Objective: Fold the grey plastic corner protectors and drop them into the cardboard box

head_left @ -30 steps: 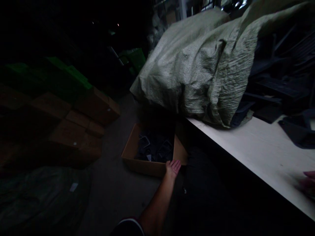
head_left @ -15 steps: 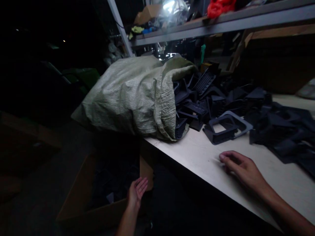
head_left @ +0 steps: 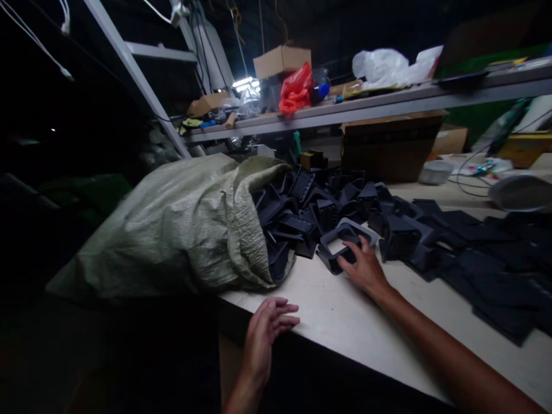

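Note:
My right hand (head_left: 364, 267) reaches over the white table (head_left: 314, 299) to a black plastic frame (head_left: 334, 269) with a rounded, squarish opening. Its thumb and fingertips close around the frame's near right rim while the frame still rests on the table. Behind it lies a second, greyer frame edge (head_left: 368, 232), partly covered. My left hand (head_left: 265, 328) holds nothing and hovers by the table's front edge, fingers stretched out. Left of the frames, a pale green woven sack (head_left: 185, 224) lies on its side, its mouth facing right, with black plastic parts (head_left: 297, 224) spilling out.
Many dark plastic pieces (head_left: 466, 247) are heaped along the right side of the table. At the back stand a cardboard box (head_left: 388, 146) and a white bowl (head_left: 435, 172). Above runs a shelf (head_left: 319, 115) bearing a red plastic bag (head_left: 296, 89) and other clutter.
My right hand has moved forward from above the bare tabletop onto the black frame. My left hand has risen from over the cardboard box below to the table edge. The view has turned up and right.

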`<state>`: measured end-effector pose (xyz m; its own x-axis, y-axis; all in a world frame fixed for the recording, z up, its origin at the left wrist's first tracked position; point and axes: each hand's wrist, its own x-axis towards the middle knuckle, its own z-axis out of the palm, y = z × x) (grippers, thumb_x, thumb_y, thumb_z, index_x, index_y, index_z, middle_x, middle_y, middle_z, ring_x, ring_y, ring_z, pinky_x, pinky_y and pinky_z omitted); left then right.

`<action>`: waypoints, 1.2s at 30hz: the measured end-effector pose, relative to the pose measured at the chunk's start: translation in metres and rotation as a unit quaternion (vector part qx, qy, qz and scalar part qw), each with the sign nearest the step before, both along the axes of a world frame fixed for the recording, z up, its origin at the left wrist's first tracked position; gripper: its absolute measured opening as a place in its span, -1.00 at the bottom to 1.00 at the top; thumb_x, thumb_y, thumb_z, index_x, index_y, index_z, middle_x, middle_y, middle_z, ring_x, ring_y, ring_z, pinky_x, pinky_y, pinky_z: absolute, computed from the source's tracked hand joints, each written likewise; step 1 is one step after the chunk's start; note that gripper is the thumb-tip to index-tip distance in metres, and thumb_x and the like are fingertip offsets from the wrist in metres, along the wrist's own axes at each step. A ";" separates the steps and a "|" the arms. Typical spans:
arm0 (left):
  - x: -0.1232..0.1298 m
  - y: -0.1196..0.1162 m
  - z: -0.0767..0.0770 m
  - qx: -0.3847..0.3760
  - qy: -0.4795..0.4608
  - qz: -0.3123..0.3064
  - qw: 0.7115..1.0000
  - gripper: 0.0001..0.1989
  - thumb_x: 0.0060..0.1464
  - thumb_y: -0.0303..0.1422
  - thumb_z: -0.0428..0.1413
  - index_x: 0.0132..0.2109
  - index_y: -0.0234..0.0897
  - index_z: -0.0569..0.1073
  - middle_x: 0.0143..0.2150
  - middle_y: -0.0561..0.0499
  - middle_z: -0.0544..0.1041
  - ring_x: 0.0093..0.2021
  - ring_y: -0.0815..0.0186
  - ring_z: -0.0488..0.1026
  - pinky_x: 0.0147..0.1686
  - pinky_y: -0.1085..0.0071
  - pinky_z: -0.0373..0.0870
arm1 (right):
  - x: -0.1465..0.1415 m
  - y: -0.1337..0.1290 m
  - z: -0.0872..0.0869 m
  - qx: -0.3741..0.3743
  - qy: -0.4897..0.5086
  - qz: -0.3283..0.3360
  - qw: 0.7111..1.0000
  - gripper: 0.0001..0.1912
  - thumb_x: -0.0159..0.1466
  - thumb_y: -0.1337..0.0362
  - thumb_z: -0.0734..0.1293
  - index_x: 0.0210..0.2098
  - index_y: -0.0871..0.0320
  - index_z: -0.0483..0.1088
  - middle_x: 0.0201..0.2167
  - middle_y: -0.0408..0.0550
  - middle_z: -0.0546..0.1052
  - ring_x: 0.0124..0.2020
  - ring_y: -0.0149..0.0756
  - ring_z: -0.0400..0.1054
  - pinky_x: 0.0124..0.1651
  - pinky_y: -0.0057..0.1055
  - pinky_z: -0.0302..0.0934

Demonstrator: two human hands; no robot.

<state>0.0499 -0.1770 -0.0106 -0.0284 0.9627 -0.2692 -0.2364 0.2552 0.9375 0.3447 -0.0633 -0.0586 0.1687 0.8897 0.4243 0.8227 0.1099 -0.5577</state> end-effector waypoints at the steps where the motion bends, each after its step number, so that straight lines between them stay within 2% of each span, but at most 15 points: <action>1: 0.013 0.011 0.002 0.001 0.005 -0.013 1.000 -0.49 0.17 0.08 0.17 -0.05 -0.30 0.52 -0.06 -0.28 0.70 -0.17 0.01 0.67 -0.05 0.13 0.52 | -0.005 -0.003 -0.004 -0.007 0.009 0.015 1.000 -0.43 0.30 0.08 0.44 0.27 0.08 0.47 0.42 0.24 0.19 0.39 0.29 0.21 0.35 0.12 0.24; 3: 0.033 0.030 0.003 0.014 0.046 -0.030 0.998 -0.48 0.16 0.08 0.18 -0.04 -0.30 0.52 -0.08 -0.28 0.69 -0.19 0.03 0.66 -0.05 0.14 0.50 | -0.014 -0.013 -0.009 -0.015 0.027 0.046 0.998 -0.39 0.28 0.08 0.46 0.30 0.00 0.44 0.43 0.16 0.21 0.39 0.22 0.23 0.36 0.07 0.25; 6: 0.051 0.051 0.006 0.075 0.158 -0.051 0.983 -0.50 0.10 -0.01 0.29 0.05 -0.26 0.55 0.01 -0.24 0.66 -0.07 0.02 0.63 0.03 0.15 0.47 | -0.020 -0.032 -0.014 -0.006 0.082 0.080 0.993 -0.33 0.27 0.12 0.46 0.36 -0.01 0.38 0.46 0.14 0.21 0.41 0.18 0.22 0.40 0.10 0.21; 9: 0.062 0.066 0.013 0.159 0.246 -0.052 0.955 -0.44 0.01 -0.15 0.41 0.16 -0.15 0.55 0.13 -0.19 0.61 0.12 -0.04 0.55 0.17 0.15 0.40 | -0.022 -0.045 -0.012 0.046 0.144 0.136 0.979 -0.38 0.34 0.20 0.41 0.37 0.02 0.35 0.44 0.14 0.27 0.42 0.08 0.23 0.43 0.06 0.19; 12: 0.075 0.078 0.016 0.213 0.277 -0.078 0.934 -0.41 -0.02 -0.20 0.43 0.18 -0.09 0.56 0.17 -0.14 0.60 0.23 -0.09 0.47 0.33 0.09 0.27 | -0.022 -0.048 -0.005 0.122 0.179 0.163 0.962 -0.47 0.41 0.28 0.32 0.36 0.04 0.36 0.35 0.11 0.41 0.37 -0.02 0.31 0.42 0.00 0.24; 15: 0.086 0.085 0.008 0.208 0.288 -0.112 0.928 -0.44 -0.06 -0.22 0.45 0.13 -0.07 0.60 0.16 -0.13 0.60 0.28 -0.17 0.43 0.44 -0.04 0.13 | -0.013 -0.046 0.010 0.209 0.163 0.104 0.959 -0.53 0.44 0.33 0.27 0.32 0.04 0.36 0.32 0.12 0.44 0.35 -0.02 0.32 0.40 0.03 0.25; 18: 0.090 0.087 -0.007 0.213 0.286 -0.106 0.928 -0.56 -0.07 -0.27 0.44 0.02 -0.04 0.66 0.08 -0.12 0.63 0.28 -0.19 0.41 0.52 -0.04 -0.06 | 0.014 -0.041 0.025 0.282 0.124 -0.009 0.951 -0.51 0.45 0.32 0.28 0.35 0.06 0.30 0.38 0.17 0.34 0.41 0.04 0.22 0.44 0.14 0.16; 21: 0.083 0.090 -0.016 0.234 0.304 -0.124 0.915 -0.66 -0.01 -0.31 0.39 -0.03 0.01 0.69 0.02 -0.09 0.66 0.22 -0.15 0.47 0.54 -0.01 -0.08 | 0.046 -0.032 0.026 0.283 0.098 -0.139 0.944 -0.42 0.44 0.26 0.30 0.42 0.15 0.20 0.47 0.28 0.18 0.50 0.13 0.05 0.47 0.23 0.03; 23: 0.076 0.093 -0.015 0.234 0.344 -0.136 0.899 -0.67 -0.01 -0.32 0.37 -0.05 0.01 0.69 0.00 -0.09 0.67 0.17 -0.17 0.50 0.48 -0.06 0.06 | 0.058 -0.024 0.016 0.245 0.103 -0.172 0.949 -0.32 0.42 0.24 0.30 0.47 0.22 0.10 0.50 0.33 0.09 0.53 0.16 -0.04 0.48 0.25 -0.01; 25: 0.070 0.097 -0.009 0.236 0.402 -0.162 0.870 -0.70 0.01 -0.34 0.33 -0.06 -0.02 0.69 -0.01 -0.09 0.68 0.11 -0.14 0.54 0.38 -0.06 0.23 | 0.058 -0.018 0.001 0.197 0.122 -0.129 0.964 -0.26 0.40 0.28 0.28 0.52 0.22 0.03 0.51 0.31 0.08 0.53 0.12 -0.04 0.49 0.21 0.01; 26: 0.068 0.099 -0.005 0.240 0.439 -0.185 0.846 -0.71 0.05 -0.35 0.28 -0.05 -0.05 0.68 -0.02 -0.09 0.69 0.09 -0.10 0.56 0.32 -0.03 0.30 | 0.055 -0.016 -0.006 0.178 0.129 -0.092 0.971 -0.25 0.39 0.31 0.27 0.53 0.19 0.03 0.50 0.27 0.11 0.52 0.08 0.00 0.49 0.17 0.05; 29: 0.065 0.103 0.009 0.246 0.552 -0.257 0.754 -0.71 0.19 -0.39 0.13 0.02 -0.10 0.63 -0.03 -0.06 0.70 0.04 0.03 0.60 0.12 0.15 0.42 | 0.042 -0.013 -0.020 0.153 0.129 0.003 0.980 -0.28 0.34 0.40 0.23 0.48 0.11 0.18 0.46 0.12 0.25 0.47 -0.06 0.14 0.47 -0.01 0.16; 31: 0.066 0.104 0.017 0.238 0.594 -0.283 0.714 -0.73 0.25 -0.39 0.09 0.02 -0.11 0.62 -0.05 -0.05 0.70 0.02 0.08 0.61 0.02 0.25 0.41 | 0.036 -0.013 -0.023 0.147 0.121 0.039 0.981 -0.29 0.30 0.44 0.22 0.44 0.08 0.28 0.44 0.05 0.30 0.44 -0.12 0.21 0.44 -0.08 0.21; 34: 0.065 0.106 0.026 0.231 0.607 -0.302 0.698 -0.76 0.27 -0.38 0.09 -0.02 -0.12 0.62 -0.10 -0.04 0.70 -0.01 0.09 0.62 -0.06 0.31 0.37 | 0.034 -0.013 -0.020 0.143 0.110 0.067 0.981 -0.27 0.25 0.48 0.21 0.39 0.05 0.37 0.44 0.01 0.30 0.43 -0.14 0.24 0.43 -0.10 0.23; 36: 0.060 0.108 0.030 0.231 0.577 -0.324 0.713 -0.78 0.27 -0.35 0.09 -0.06 -0.14 0.63 -0.13 -0.03 0.70 -0.04 0.09 0.62 -0.09 0.32 0.36 | 0.037 -0.016 -0.013 0.152 0.104 0.056 0.981 -0.31 0.26 0.49 0.21 0.36 0.05 0.41 0.48 0.01 0.24 0.46 -0.11 0.18 0.45 -0.06 0.19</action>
<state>0.1103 -0.0689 0.0191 0.5163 0.8530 -0.0765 0.7884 -0.4385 0.4315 0.3816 -0.0792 -0.0714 0.1888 0.7458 0.6388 0.6674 0.3798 -0.6406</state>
